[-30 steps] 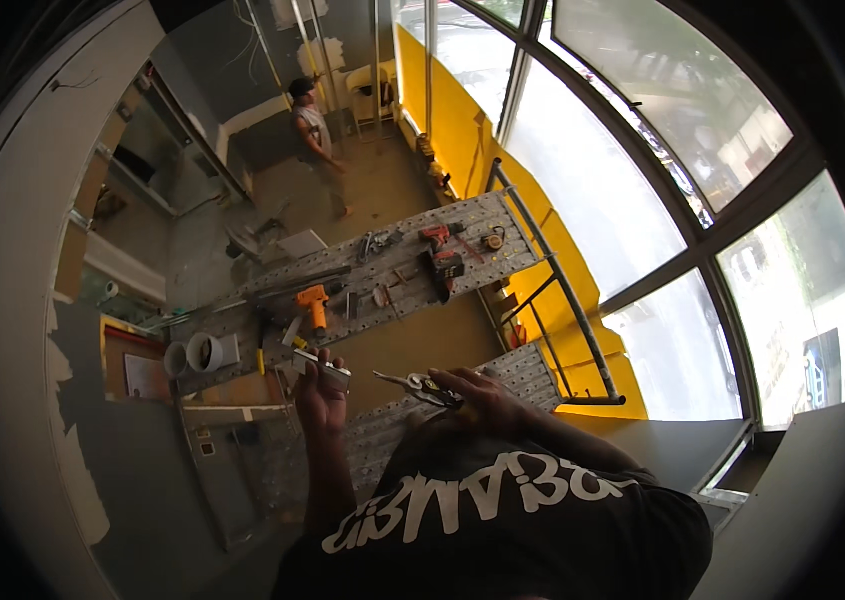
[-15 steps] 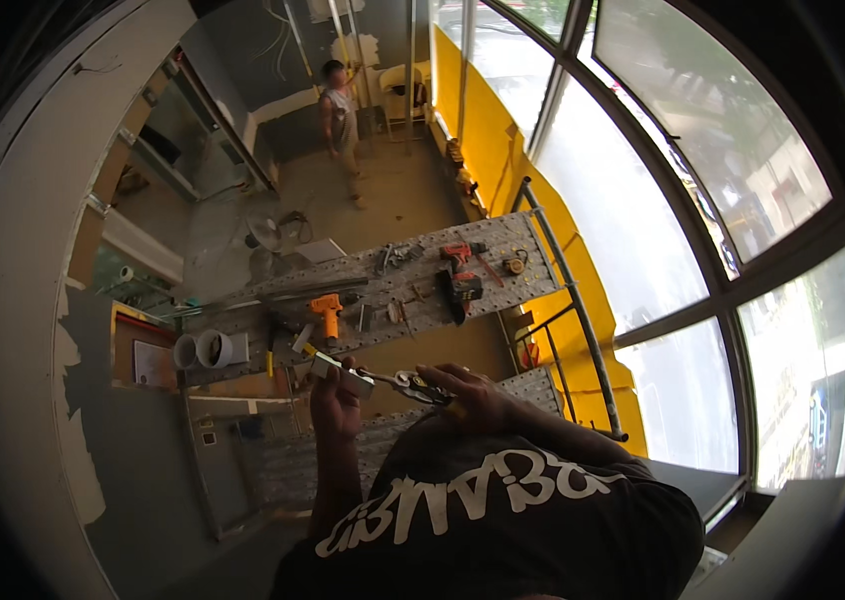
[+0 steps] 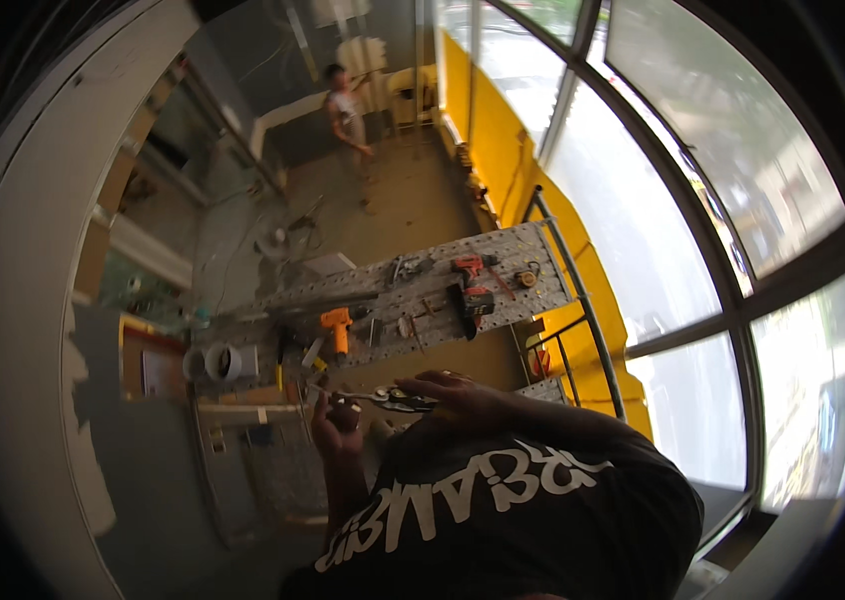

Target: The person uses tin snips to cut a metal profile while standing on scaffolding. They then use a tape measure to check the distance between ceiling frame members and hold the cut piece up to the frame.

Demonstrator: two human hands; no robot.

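Low in the head view my left hand [image 3: 341,425] has its fingers curled round a thin metal piece [image 3: 331,393], partly hidden and blurred now. My right hand [image 3: 458,398] grips metal snips or pliers [image 3: 398,401], whose front end reaches to the piece in my left hand; whether they touch is unclear. Just beyond my hands, a perforated scaffold plank [image 3: 413,245] carries an orange drill [image 3: 340,325], a red drill [image 3: 474,295], a tape measure [image 3: 528,275], loose small tools and white tubs [image 3: 225,363] at its left end.
A tubular rail [image 3: 588,320] runs at the plank's right end, before yellow sheeting [image 3: 503,150] and large framed windows [image 3: 643,200]. A second plank [image 3: 545,390] lies lower behind my arms. Below, another person [image 3: 348,115] stands on the floor, near poles and a doorway [image 3: 173,130].
My hands have moved closer together, the tool reaching the metal piece, and my left fingers have turned. The whole view has shifted. The person below has turned slightly and moved an arm.
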